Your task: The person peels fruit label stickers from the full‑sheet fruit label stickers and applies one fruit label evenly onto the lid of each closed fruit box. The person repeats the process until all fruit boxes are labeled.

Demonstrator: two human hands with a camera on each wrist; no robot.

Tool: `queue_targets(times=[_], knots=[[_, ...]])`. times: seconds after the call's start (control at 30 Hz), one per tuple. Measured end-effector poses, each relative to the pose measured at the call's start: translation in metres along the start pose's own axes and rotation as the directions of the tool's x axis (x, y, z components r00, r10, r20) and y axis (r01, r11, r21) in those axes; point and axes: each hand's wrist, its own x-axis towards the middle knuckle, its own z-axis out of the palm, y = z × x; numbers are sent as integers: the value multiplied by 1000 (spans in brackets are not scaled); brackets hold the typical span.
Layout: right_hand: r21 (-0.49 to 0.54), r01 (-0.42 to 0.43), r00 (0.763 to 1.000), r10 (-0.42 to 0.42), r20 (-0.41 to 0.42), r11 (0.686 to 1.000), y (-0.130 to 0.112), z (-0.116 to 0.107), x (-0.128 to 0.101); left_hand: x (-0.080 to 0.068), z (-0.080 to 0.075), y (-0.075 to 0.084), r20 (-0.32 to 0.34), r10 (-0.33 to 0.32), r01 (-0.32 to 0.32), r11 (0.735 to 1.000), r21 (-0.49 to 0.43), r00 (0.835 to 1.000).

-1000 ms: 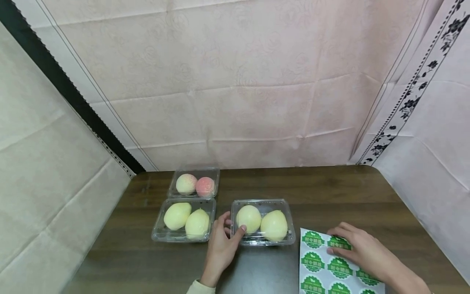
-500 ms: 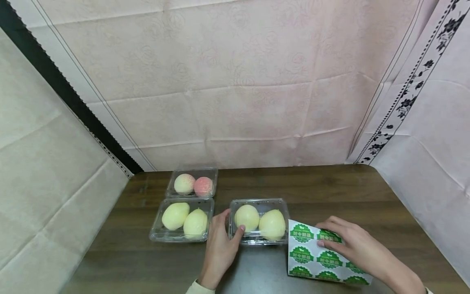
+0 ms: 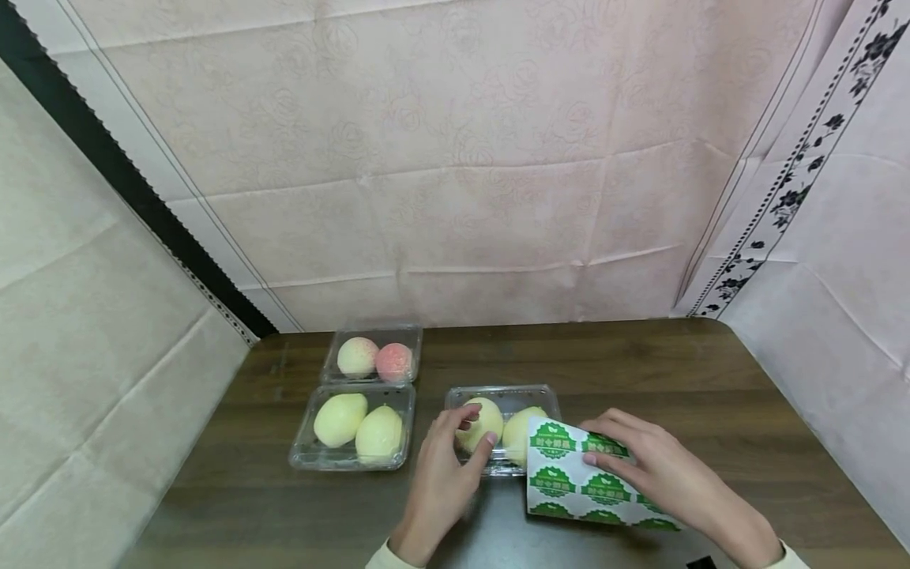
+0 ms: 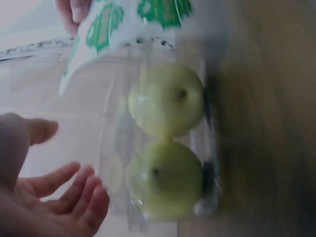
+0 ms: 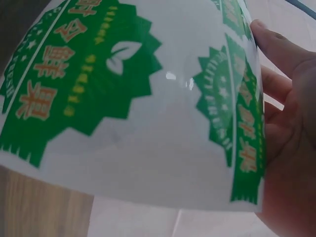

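Two hands at work over a dark brown wooden table (image 3: 640, 371). Right hand (image 3: 661, 466) holds a white sticker sheet with round green serrated labels (image 3: 583, 486), fingers curled over its top face, thumb underneath (right wrist view shows the sheet (image 5: 133, 98) bowed over the hand (image 5: 289, 133)). Sheet is lifted and tilted, its far edge overlapping the near right corner of a clear plastic clamshell box with two pale yellow-green fruits (image 3: 498, 395). Left hand (image 3: 444, 474) is at that box's near left corner, fingers loosely spread and relaxed, fingertips against or just beside the left fruit; cannot tell if they actually press it. Left wrist view: palm (image 4: 49, 197) open, gripping nothing, box (image 4: 165, 148) just beside it. Hands are apart, one on each side of the box.

Left of it, a second clear clamshell with two pale yellow fruits (image 3: 351, 427); behind that, touching, a third clear clamshell with two pinkish peaches (image 3: 371, 354). Pink patterned cloth backdrop (image 3: 455, 158) behind the table.
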Motion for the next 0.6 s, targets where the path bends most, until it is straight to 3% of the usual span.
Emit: queue_targets(times=[0.13, 0.33, 0.47, 0.6], knots=[[8, 7, 1000, -7, -22, 1000, -7, 4, 6, 4, 3, 8, 145, -10, 38, 980, -193, 989], [-9, 11, 999, -11, -49, 1000, -15, 11, 15, 10, 8, 18, 324, -66, 189, 912, -365, 944], [-65, 20, 996, -25, -89, 998, -19, 16, 20, 12, 13, 21, 380, -75, 252, 862, -439, 922], [-112, 18, 993, -31, -113, 994, -21, 19, 23, 11, 18, 21, 380, -90, 278, 835, -475, 921]])
